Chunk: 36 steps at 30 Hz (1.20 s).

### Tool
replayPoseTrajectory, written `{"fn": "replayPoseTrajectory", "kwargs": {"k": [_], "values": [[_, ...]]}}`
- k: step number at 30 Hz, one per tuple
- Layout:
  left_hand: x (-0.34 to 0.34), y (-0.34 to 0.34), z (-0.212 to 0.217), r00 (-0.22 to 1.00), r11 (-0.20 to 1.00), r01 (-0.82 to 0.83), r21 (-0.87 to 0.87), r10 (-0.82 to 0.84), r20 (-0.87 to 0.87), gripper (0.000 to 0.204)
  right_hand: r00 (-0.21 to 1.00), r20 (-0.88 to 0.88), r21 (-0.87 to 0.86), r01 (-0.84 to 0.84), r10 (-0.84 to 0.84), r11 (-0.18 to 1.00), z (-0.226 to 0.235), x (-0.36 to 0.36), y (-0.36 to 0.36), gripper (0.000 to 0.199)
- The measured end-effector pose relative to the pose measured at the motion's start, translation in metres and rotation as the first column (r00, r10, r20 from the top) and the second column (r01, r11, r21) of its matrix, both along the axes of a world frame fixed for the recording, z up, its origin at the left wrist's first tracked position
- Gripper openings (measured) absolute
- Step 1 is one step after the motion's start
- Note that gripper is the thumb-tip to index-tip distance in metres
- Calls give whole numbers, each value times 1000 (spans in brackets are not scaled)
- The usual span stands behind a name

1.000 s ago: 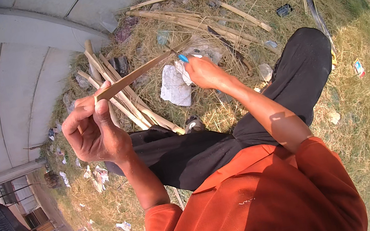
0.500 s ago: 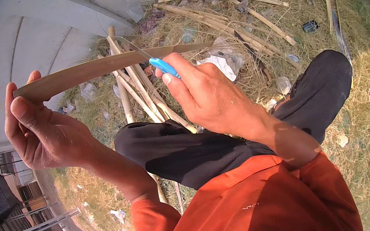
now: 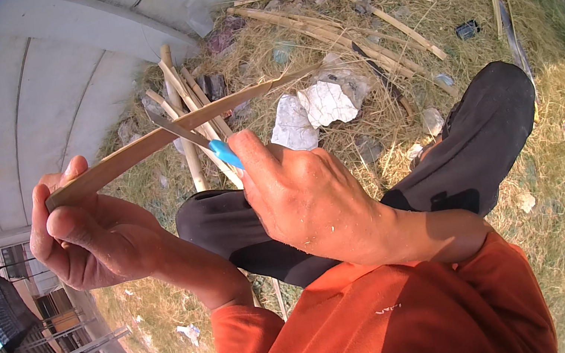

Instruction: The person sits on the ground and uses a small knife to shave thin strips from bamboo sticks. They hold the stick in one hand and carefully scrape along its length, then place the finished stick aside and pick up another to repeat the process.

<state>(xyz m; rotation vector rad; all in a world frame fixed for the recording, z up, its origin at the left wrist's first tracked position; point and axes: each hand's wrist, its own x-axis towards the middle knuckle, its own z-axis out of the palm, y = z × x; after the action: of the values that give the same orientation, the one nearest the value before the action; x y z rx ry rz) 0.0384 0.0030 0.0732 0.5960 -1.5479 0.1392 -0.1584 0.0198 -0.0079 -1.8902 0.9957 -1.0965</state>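
- The left hand [image 3: 93, 236] is closed round the near end of a long bamboo strip [image 3: 175, 126], thumb on top and fingers curled beneath. The strip runs up and to the right from that fist, in the air above the person's lap.
- Loose bamboo sticks [image 3: 183, 107] lie on the dry grass [image 3: 558, 150] behind the strip, beside the pale concrete wall [image 3: 19, 94].
- A thin knife blade [image 3: 180, 130] lies against the strip about halfway along; its blue handle [image 3: 226, 155] pokes out of the right hand [image 3: 309, 198], which is clenched tight round it.
- Judging by this, the strip is being shaved. It would go best with the blade kept at a shallow angle, the cut running along the grain away from the left thumb, and the left grip firm so the strip does not twist.
- White crumpled paper [image 3: 313, 112] and longer bamboo poles [image 3: 345, 14] lie farther right; black trouser legs [image 3: 473, 143] are crossed below.
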Motion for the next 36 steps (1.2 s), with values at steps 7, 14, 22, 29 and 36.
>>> {"fn": "replayPoseTrajectory", "kwargs": {"k": [7, 14, 22, 29, 36], "values": [[-14, 12, -15, 988, 992, -123, -36, 120, -97, 21, 990, -126, 179, 78, -56, 981, -45, -21, -14, 16], [-44, 22, -21, 939, 941, -328, -81, 315, -138, 24, 993, 79, -136, -73, 84, 988, 46, -4, 23, 33], [-42, 51, -21, 919, 918, -394, -42, 393, -41, 18, 991, -123, 112, -48, 62, 993, 16, -24, 18, 14], [-50, 60, -19, 971, 973, -227, 37, 229, -71, 29, 988, 9, -108, -152, 154, 983, 71, -23, 56, 19], [-45, 63, -14, 982, 982, -184, 31, 185, -30, 21, 958, -287, 52, 14, 1, 999, 16, -31, 32, 15]]}}
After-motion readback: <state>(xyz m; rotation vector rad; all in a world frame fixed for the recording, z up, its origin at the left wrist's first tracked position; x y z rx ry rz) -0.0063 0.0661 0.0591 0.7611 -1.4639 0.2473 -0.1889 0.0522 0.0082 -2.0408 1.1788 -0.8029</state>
